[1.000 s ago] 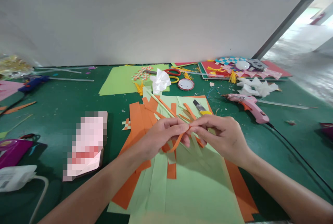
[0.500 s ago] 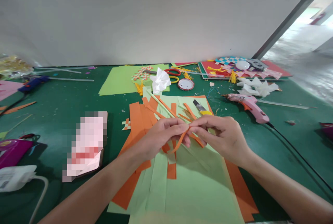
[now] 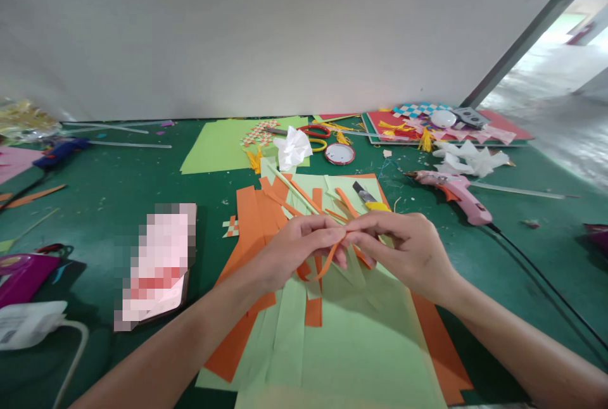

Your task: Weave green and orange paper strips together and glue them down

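Observation:
Between my two hands is a narrow orange paper strip (image 3: 327, 264), curling down in a loop. My left hand (image 3: 308, 241) pinches it between thumb and fingers. My right hand (image 3: 399, 244) meets the left at the fingertips and pinches the strip from the other side; the exact spot of its grip is partly hidden. Beneath both hands lie light green paper sheets (image 3: 356, 346) and wider orange paper strips (image 3: 249, 219). A utility knife (image 3: 375, 204) with a yellow handle lies on the paper just beyond my right hand.
A pink glue gun (image 3: 458, 194) with a black cord lies to the right. A phone (image 3: 159, 263) rests on the green table (image 3: 142, 187) at left. Scissors (image 3: 316, 143), crumpled white tissue (image 3: 292, 148) and a round lid (image 3: 339, 154) are toward the white wall (image 3: 237, 35).
Both hands stay almost in place. The loop of the orange strip has shifted slightly, and a pale green strip shows more below the fingers.

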`<act>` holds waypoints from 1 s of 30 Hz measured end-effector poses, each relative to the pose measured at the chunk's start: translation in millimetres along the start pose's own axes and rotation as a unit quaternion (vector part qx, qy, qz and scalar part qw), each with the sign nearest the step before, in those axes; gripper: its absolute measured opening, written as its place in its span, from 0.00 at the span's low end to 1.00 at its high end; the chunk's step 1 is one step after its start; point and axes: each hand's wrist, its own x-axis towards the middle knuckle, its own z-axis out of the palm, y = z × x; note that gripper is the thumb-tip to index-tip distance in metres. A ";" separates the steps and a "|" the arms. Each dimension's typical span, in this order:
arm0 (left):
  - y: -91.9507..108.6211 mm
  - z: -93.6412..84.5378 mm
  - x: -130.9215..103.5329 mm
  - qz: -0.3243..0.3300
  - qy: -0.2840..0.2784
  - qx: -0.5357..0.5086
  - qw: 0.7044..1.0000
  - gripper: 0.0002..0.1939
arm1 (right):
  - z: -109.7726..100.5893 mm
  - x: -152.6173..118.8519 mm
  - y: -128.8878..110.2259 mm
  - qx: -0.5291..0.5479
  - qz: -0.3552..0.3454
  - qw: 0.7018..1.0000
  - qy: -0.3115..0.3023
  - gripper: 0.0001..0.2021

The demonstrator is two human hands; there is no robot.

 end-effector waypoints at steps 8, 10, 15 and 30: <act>0.9 -0.1 -0.3 -0.005 0.001 0.006 1.000 0.13 | -0.1 1.0 0.1 -0.013 -0.001 1.000 -0.008 0.09; 1.1 0.9 -0.5 0.002 -0.003 0.007 1.000 0.14 | -0.5 0.7 0.1 -0.020 0.004 1.000 -0.007 0.09; 0.9 5.8 -2.8 0.059 0.031 0.088 0.994 0.20 | -0.7 0.2 -0.1 0.004 0.045 0.999 -0.016 0.08; -0.5 12.5 -5.5 0.089 0.041 0.298 0.950 0.20 | -0.7 0.6 3.7 0.039 0.105 0.994 -0.009 0.07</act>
